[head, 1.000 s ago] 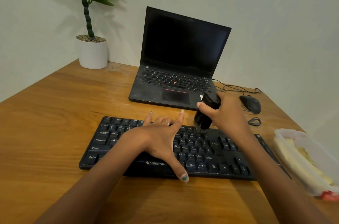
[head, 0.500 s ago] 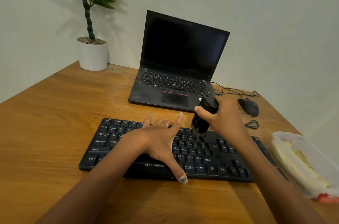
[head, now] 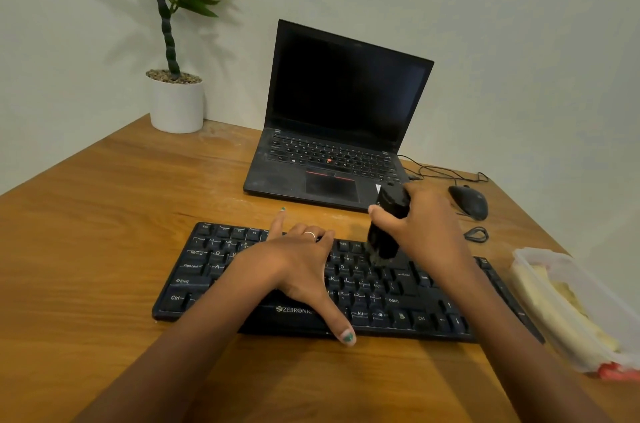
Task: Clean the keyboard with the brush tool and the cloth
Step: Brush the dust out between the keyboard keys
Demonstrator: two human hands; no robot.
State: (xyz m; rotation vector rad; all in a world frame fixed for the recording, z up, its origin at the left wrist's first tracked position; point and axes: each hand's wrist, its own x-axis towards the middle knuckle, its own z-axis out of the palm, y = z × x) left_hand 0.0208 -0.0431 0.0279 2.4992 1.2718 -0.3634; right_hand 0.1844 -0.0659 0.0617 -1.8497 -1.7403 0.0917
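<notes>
Head view: black keyboard (head: 398, 287) lies flat on the wooden desk (head: 104, 232), near its front edge. Left hand (head: 298, 267) rests on the keyboard's middle, fingers straight and spread, thumb reaching over the front edge onto the desk; it grips nothing. A ring sits on one finger. Right hand (head: 422, 232) is curled round a black brush (head: 386, 225), held nearly upright and tilted slightly, its bristle end touching the keys in the upper right part of the keyboard. Behind the keyboard stands an open laptop (head: 339, 132), screen dark. A mouse (head: 468, 201) lies right of the laptop, its cable trailing behind. A potted plant (head: 176, 83) stands at the far left corner. A clear plastic tub (head: 575, 308) with pale yellow contents sits at the desk's right edge; whether that is the cloth cannot be told.
</notes>
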